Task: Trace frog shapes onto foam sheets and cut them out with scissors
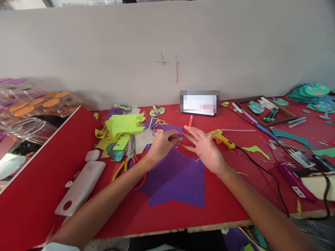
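On the red table (225,205) a purple sheet (175,177) lies nearest, both forearms reaching over it. The left hand (162,144) rests at the sheet's far edge, its fingers (176,136) curled narrow, pinching a small purple scrap. The right hand (205,148) hovers just beside it, fingers (188,134) spread wide, holding nothing. Beyond lie a yellow glue gun (221,137), scissors (131,148), an orange marker (190,122) and yellow-green scraps (123,129).

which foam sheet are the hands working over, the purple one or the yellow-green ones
The purple sheet: both the left hand and right hand are at its far edge. The yellow-green pieces lie heaped farther left, untouched.
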Tool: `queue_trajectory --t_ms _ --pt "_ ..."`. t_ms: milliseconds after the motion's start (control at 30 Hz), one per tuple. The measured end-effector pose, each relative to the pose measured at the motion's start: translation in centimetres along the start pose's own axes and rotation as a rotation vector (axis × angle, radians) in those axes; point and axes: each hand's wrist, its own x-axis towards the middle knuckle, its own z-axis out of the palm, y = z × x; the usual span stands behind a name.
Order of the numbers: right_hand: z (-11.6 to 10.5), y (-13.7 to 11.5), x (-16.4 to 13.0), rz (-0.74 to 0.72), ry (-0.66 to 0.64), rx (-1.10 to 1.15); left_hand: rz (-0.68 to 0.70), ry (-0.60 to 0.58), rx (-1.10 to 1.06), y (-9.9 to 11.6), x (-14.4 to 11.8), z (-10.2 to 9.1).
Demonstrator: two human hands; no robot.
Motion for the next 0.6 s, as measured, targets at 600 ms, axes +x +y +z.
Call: queue_trajectory --t_ms 600 --pt "-0.6 1.7 0.0 -0.028 0.178 -0.297 0.119 -0.083 0.606 -1.4 0.6 -2.7"
